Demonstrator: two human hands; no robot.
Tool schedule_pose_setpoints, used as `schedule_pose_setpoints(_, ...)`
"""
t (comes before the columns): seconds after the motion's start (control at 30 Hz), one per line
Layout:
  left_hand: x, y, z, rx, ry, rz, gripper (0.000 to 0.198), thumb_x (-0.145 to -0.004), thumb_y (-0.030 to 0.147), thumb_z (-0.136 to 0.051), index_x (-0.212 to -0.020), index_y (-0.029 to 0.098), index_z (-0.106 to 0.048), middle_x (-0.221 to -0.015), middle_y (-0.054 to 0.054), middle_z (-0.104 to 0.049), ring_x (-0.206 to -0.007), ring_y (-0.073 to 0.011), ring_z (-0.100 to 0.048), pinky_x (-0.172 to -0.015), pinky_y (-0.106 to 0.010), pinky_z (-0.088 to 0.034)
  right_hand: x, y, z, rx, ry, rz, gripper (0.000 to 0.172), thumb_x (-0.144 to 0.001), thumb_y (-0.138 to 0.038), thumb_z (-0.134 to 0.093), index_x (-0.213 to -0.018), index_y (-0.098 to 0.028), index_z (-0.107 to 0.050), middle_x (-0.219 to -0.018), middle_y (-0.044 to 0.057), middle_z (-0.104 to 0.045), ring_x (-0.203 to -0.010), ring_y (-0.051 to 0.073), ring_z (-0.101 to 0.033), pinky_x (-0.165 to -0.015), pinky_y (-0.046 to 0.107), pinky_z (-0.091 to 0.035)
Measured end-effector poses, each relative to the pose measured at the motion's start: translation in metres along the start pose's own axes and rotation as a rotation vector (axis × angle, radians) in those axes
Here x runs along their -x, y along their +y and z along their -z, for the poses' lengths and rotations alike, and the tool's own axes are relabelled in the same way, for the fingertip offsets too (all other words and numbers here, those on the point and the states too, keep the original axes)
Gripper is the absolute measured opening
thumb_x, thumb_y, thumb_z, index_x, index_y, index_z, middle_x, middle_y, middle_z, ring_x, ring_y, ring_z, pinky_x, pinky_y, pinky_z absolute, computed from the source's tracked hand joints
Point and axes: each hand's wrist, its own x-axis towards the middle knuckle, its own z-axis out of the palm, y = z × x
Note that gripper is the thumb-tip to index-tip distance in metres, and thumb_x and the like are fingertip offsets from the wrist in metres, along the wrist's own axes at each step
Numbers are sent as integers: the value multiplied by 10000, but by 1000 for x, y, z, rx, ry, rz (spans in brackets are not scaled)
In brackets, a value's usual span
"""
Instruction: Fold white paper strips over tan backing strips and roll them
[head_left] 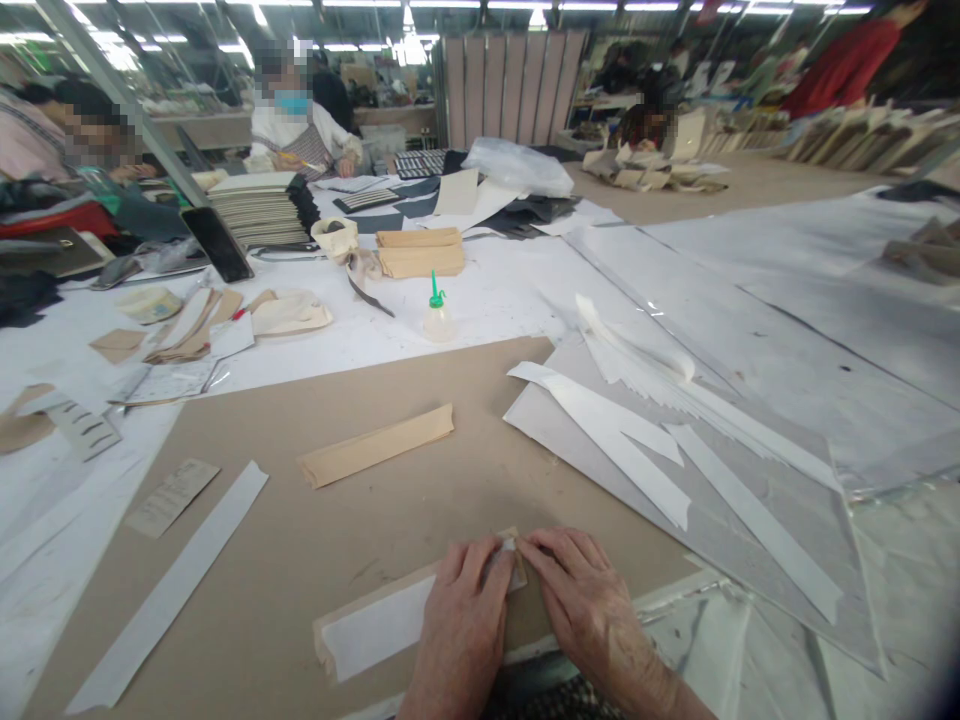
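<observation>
A tan strip [321, 640] with a narrower white strip [379, 628] on top lies at the near edge of a brown board [285, 560]. My left hand [466, 610] covers the strips toward their right end, its fingers bent and closed on them. From the other side my right hand [589, 600] pinches the right end of the tan strip, thumb and forefinger together. The fingertips of both hands almost meet there, partly hiding that end. Another tan strip [379, 447], folded or stacked, lies farther up the board.
A long white strip [176, 580] and a paper slip [174, 497] lie left. At right, several white strips [750, 520] rest on a grey sheet [585, 455]. Beyond stand a green-tipped bottle [438, 315], tan pieces [420, 255], and a phone [217, 243]. Co-workers sit farther back.
</observation>
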Motion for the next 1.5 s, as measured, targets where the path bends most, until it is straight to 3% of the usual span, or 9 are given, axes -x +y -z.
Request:
schedule_pose_setpoints(0.3,-1,1,-2,-92,45,-50,337,-988,138,-416,-1273,141,-596,-1192,-121,-618,-1006,-238,-582,-890,-379,-552,8,-10,-7,176,-56,20,430,-861,-36,-460,-1243,-140,-626,-1132,109,-688,-1011,280,-586,-901,429,-500)
schedule_pose_setpoints(0.6,0,3,0,-140,18,-59,322,-974,126,-444,-1256,123,-598,-1195,-120,-611,-1013,-248,-570,-889,-383,-557,-2,-4,3,-26,-27,-65,344,-941,-71,-436,-1205,-172,-631,-1102,108,-658,-991,229,-597,-871,365,-524)
schedule_pose_setpoints(1.13,1,1,-2,-93,-2,-38,345,-956,114,-467,-1283,121,-578,-1216,-125,-602,-1010,-256,-557,-896,-401,-552,-6,0,-2,18,-113,-29,336,-893,-78,-516,-1187,-173,-648,-1105,100,-677,-990,273,-593,-893,415,-513)
schedule_pose_setpoints(1.27,1,2,-1,-83,-7,-43,351,-950,100,-473,-1286,126,-572,-1210,-127,-601,-1016,-253,-556,-900,-399,-546,-6,5,2,-91,-142,-74,373,-916,-54,-465,-1209,-205,-640,-1132,84,-666,-1027,242,-610,-900,379,-535)
schedule_pose_setpoints(1.4,0,3,2,-50,-20,-27,339,-939,84,-496,-1261,146,-578,-1210,-119,-599,-1018,-257,-554,-893,-411,-546,-4,5,10,-165,-58,-161,333,-971,-70,-415,-1188,-207,-627,-1174,85,-644,-1075,190,-622,-923,310,-540)
schedule_pose_setpoints(1.5,0,3,2,-28,-39,-10,355,-926,82,-529,-1269,167,-569,-1217,-108,-597,-1034,-269,-551,-905,-432,-542,5,-5,10,-120,-13,-124,350,-968,-67,-408,-1228,-201,-601,-1162,94,-640,-1068,202,-615,-914,329,-543)
